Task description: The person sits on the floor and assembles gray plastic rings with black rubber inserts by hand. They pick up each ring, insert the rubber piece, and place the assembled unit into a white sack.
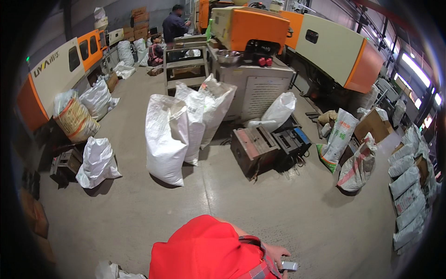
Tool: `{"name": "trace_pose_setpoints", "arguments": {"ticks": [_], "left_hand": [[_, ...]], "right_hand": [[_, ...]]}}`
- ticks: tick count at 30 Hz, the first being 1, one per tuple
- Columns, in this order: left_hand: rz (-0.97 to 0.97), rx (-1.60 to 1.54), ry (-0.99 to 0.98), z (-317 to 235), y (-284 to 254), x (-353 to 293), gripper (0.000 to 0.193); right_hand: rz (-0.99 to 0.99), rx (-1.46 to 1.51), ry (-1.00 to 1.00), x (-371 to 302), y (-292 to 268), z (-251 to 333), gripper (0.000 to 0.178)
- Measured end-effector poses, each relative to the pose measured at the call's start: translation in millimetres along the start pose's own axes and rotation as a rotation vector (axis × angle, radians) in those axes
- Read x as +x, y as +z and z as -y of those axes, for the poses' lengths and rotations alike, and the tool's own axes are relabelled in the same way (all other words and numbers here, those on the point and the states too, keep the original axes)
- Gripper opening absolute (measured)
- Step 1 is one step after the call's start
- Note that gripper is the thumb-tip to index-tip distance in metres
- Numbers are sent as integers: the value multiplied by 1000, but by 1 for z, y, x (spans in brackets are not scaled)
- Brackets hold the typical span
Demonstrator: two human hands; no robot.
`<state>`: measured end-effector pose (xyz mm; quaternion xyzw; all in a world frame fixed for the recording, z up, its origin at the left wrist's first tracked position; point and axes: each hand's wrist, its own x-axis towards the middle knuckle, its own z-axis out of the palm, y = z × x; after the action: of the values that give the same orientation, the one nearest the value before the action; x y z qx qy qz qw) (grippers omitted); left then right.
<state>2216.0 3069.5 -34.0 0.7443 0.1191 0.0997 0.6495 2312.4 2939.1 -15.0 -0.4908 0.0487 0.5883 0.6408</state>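
Observation:
My right hand [275, 254] shows at the lower edge, coming out of a red plaid sleeve [258, 270]. Its fingers close around a small silvery device [289, 266]. A rounded red cap-like shape [204, 249] fills the lower middle and hides the rest of the arm and body. My left hand is not visible. Bare grey concrete floor [260, 200] lies in front of the hand.
Three tall white woven sacks [167, 139] stand mid-floor beside a dark metal mould block [254, 149]. Orange and cream moulding machines [288, 32] line the back and left. More sacks [96, 162] lie left and right [409, 200]. A person [174, 25] stands far back, another sits nearby.

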Motion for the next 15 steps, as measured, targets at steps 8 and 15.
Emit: {"name": "trace_pose_setpoints", "arguments": {"ticks": [8,15], "left_hand": [[-1,-343,-416,-14,-46,230,47],[290,-439,-255,-29,-33,508,44]], "right_hand": [[-19,-108,-33,168,-60,196,34],[-331,-341,-456,252,-144,385,51]]}}
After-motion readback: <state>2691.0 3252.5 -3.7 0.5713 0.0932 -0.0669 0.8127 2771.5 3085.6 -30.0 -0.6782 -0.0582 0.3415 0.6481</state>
